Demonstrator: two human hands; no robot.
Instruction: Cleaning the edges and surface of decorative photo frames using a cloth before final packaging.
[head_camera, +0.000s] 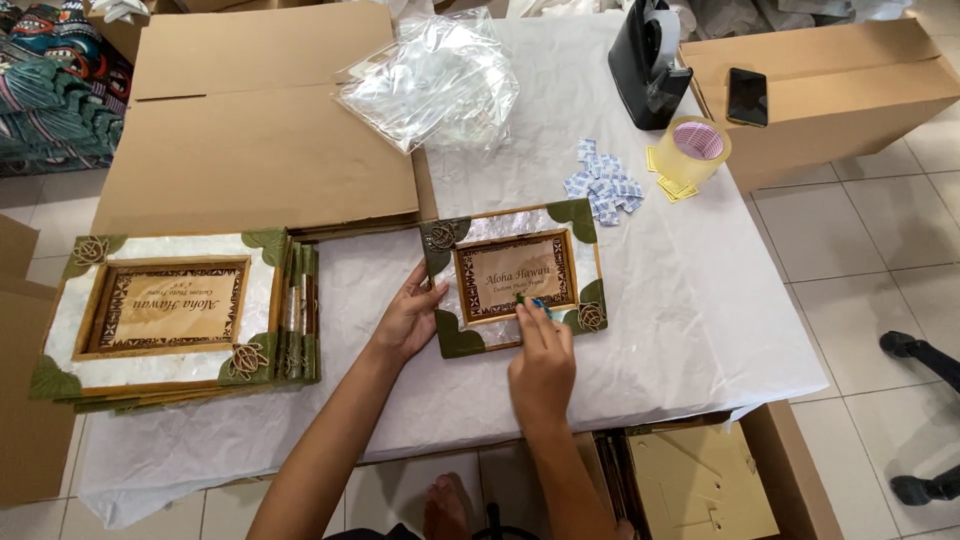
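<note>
A photo frame (515, 275) with shell-like white border, green leaf corners and small turtle ornaments lies on the white-covered table (690, 300). My left hand (410, 320) grips its left edge. My right hand (540, 360) presses a small blue piece (538, 303) against the frame's lower front, fingers closed on it. A stack of similar frames (165, 315) sits at the left of the table.
A pile of small blue-and-white packets (604, 187), a roll of yellowish tape (693, 150) and a black tape dispenser (648, 62) lie beyond the frame. Clear plastic bags (432, 82) rest on flat cardboard (255, 130). A black phone (747, 96) lies on a cardboard box at right.
</note>
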